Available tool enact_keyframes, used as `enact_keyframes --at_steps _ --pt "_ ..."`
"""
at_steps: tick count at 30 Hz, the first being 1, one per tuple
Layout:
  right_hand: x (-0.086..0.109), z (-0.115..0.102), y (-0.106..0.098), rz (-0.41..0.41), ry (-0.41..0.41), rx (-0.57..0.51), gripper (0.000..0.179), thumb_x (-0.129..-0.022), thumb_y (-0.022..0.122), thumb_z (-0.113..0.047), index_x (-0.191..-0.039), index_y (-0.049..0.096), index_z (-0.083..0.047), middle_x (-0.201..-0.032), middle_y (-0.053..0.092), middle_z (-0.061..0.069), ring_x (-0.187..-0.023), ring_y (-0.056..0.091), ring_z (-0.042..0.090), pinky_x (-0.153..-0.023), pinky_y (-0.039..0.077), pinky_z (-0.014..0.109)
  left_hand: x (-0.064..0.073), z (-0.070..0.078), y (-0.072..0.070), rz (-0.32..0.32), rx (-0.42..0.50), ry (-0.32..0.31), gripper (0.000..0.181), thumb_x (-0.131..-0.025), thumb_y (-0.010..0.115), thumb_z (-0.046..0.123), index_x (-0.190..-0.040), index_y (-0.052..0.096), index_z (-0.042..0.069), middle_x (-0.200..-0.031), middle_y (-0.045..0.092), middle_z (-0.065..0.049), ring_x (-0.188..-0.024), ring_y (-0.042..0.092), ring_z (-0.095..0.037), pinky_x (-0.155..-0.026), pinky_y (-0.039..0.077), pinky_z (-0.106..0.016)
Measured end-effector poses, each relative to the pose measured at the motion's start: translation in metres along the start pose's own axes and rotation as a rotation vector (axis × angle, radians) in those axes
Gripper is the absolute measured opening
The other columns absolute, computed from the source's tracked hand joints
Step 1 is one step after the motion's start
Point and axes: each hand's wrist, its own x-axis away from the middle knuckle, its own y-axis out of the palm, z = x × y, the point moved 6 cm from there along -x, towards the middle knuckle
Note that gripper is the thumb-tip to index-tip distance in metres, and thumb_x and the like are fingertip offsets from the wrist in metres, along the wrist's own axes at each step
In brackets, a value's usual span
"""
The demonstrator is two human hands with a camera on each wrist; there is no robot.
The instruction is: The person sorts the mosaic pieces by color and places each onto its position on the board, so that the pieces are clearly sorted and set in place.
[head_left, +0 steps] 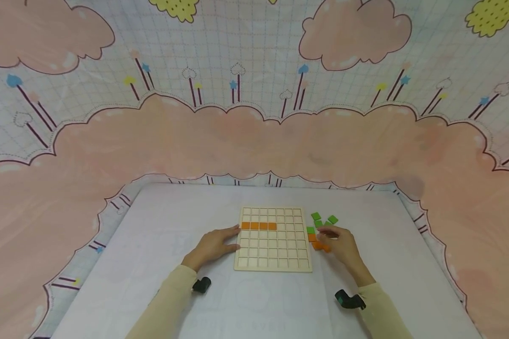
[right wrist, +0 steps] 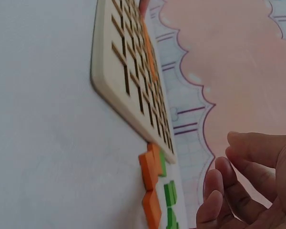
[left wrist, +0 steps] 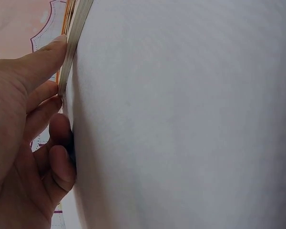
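A square wooden grid board (head_left: 286, 256) lies flat on the white table, with a short row of orange tiles (head_left: 259, 226) set in its left cells. My left hand (head_left: 212, 246) touches the board's left edge with thumb and index finger spread apart; the left wrist view shows its other fingers bent loosely below. Off the board's right edge, my right hand (head_left: 342, 245) hovers beside loose orange tiles (right wrist: 151, 210) and green tiles (right wrist: 169, 193). Its thumb and index tips come close together in the right wrist view, with no tile seen between them.
Several green tiles (head_left: 316, 216) are scattered right of the board's upper corner. The white table (head_left: 254, 306) meets a patterned cloth (head_left: 246, 141) with pink clouds at the back and sides. A black device (head_left: 349, 300) is on the right wrist, another (head_left: 202, 285) on the left.
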Motion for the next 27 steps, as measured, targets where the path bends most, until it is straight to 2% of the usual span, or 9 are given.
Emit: enact_keyframes --at_steps 7,13,19,27 --pt "0.003 0.014 -0.007 0.005 0.017 0.042 0.026 -0.093 0.068 -0.018 -0.116 0.071 -0.008 -0.111 0.071 0.012 -0.105 0.064 0.028 -0.08 0.052 0.027 0.0 0.002 -0.002 -0.003 -0.004 0.0 0.061 -0.089 0.068 0.047 -0.144 0.051 0.026 -0.154 0.042 0.012 -0.14 0.046 -0.026 -0.116 0.038 -0.05" --pt "0.006 0.026 -0.008 -0.007 0.067 0.054 0.026 -0.092 0.068 -0.018 -0.116 0.071 -0.007 -0.108 0.071 0.012 -0.1 0.064 0.024 -0.074 0.05 0.022 -0.001 0.0 0.0 -0.005 -0.004 0.001 0.061 -0.089 0.068 0.048 -0.144 0.051 0.026 -0.154 0.042 0.012 -0.141 0.046 -0.026 -0.116 0.038 -0.049" --pt "0.007 0.032 -0.009 -0.029 0.049 0.093 0.029 -0.091 0.067 -0.016 -0.118 0.07 -0.005 -0.11 0.072 0.015 -0.098 0.065 0.027 -0.078 0.053 0.029 0.0 0.0 0.0 0.013 0.002 0.022 0.061 -0.089 0.068 0.047 -0.144 0.051 0.025 -0.154 0.043 0.01 -0.14 0.047 -0.025 -0.116 0.039 -0.049" --pt "0.006 0.041 -0.008 -0.052 0.066 0.14 0.034 -0.088 0.071 -0.014 -0.12 0.068 -0.003 -0.115 0.069 0.018 -0.101 0.063 0.03 -0.087 0.054 0.042 -0.001 -0.002 0.001 0.008 0.01 0.006 0.061 -0.089 0.068 0.047 -0.144 0.05 0.027 -0.154 0.042 0.012 -0.141 0.045 -0.024 -0.117 0.037 -0.049"
